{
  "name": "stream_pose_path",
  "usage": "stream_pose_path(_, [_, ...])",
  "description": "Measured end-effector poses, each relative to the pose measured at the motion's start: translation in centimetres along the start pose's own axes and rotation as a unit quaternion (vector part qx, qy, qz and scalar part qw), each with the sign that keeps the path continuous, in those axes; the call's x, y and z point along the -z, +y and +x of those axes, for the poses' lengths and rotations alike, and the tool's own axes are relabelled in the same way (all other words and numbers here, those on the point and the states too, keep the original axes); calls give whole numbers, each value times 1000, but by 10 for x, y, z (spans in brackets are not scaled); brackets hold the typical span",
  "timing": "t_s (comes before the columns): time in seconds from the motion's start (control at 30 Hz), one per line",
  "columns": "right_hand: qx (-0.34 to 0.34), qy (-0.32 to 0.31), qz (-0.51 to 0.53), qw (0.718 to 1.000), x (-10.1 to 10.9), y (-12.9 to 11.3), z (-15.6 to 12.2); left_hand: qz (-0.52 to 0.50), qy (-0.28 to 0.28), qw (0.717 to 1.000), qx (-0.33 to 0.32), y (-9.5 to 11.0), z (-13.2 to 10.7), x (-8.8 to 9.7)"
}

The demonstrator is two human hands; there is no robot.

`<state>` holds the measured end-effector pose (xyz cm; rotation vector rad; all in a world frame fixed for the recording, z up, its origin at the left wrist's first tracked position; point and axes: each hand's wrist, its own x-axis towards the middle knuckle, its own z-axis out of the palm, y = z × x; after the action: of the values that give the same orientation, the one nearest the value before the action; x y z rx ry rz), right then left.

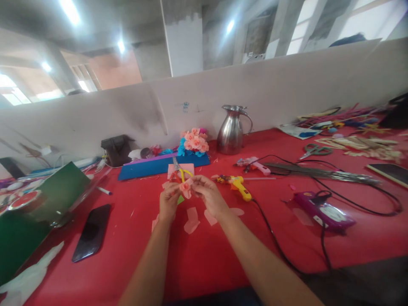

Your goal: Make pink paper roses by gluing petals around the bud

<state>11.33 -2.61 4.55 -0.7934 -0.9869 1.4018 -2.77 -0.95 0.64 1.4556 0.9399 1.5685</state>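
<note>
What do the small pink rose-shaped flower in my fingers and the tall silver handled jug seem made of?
Pink flower: probably matte paper, perhaps foam; its thin, layered petals look dull. Silver jug: apparently smooth, shiny stainless steel, judging by its grey metallic highlights.

A small flower (186,188) of pale pink paper is held up between the fingertips of the left hand (168,204) and right hand (209,196). Its petals curl around a tight middle, with one seemingly hanging lower, though blur hides their exact number.
</note>
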Motion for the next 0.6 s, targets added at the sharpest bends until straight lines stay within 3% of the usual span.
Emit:
stream_pose_path(0.4, [9,-4,10,1000,1,2,0,-49,-13,998,29,3,-2,-1])
stream_pose_path(0.6, [29,37,12,999,8,4,3,-117,-42,985,118,2,-3,-5])
